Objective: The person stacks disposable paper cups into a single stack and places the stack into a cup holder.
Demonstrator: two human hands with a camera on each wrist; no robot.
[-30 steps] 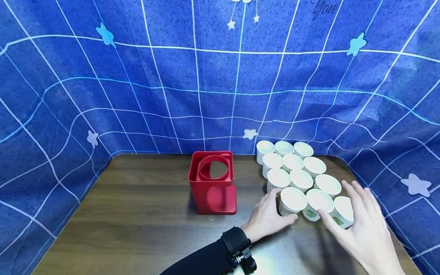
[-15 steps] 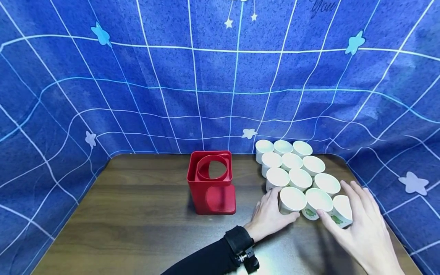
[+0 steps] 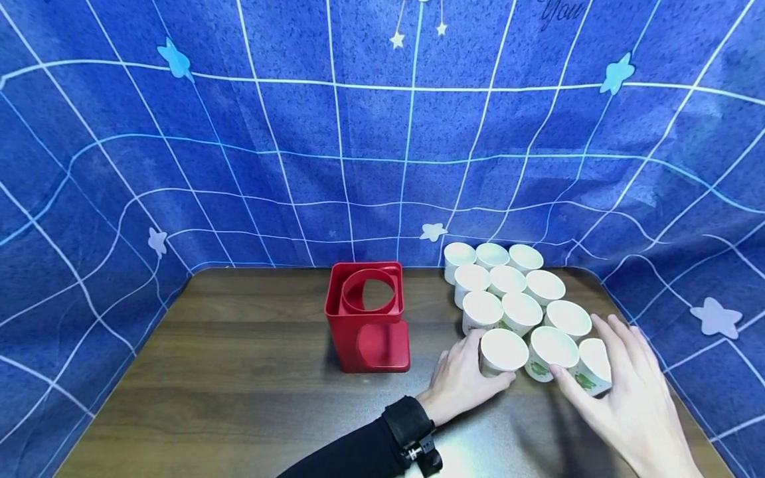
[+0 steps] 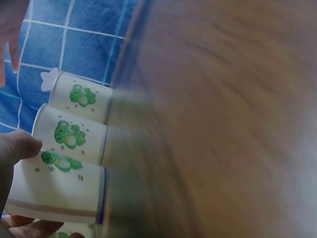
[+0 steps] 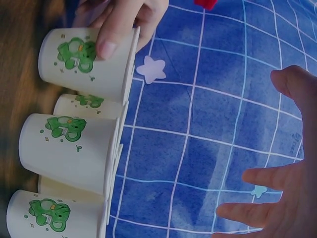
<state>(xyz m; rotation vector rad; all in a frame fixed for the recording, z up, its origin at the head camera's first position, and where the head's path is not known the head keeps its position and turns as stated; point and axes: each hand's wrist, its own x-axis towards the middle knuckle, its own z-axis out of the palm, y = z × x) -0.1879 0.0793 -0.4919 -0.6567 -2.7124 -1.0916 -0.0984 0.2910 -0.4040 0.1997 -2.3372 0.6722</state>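
Observation:
My left hand grips the front-left paper cup, its thumb on the near side and fingers round the left. White with a green cartoon animal, this cup stands slightly apart from the cup beside it. In the right wrist view the left thumb presses on the gripped cup. My right hand is spread with nothing in its grasp, close to the front-middle cup and the front-right cup. The right wrist view shows its fingers apart from the cups.
Behind the front row, several more white cups stand in close rows on the wooden table. Left of them is a red square stand with a round ring on top. A blue cloth with white lines hangs behind the table.
The left hand has drawn the front-left cup slightly left and nearer, widening the gap to its neighbours. My right hand has barely moved.

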